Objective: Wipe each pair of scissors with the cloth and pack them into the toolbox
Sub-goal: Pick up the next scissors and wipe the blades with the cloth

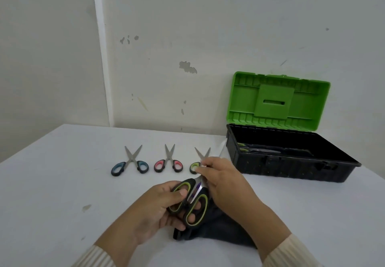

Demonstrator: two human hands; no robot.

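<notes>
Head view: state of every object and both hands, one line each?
toolbox: lid open, scissors already inside
blue scissors: on table, blades apart
pink scissors: on table, blades apart
small green scissors: on table, partly hidden by right hand
large green scissors: held, being handled
cloth: dark, under hands
left hand: gripping scissor handles
right hand: on the blades

Bare workroom: scuffed wall [187,37], white table [62,183] (open toolbox [291,162]).
</notes>
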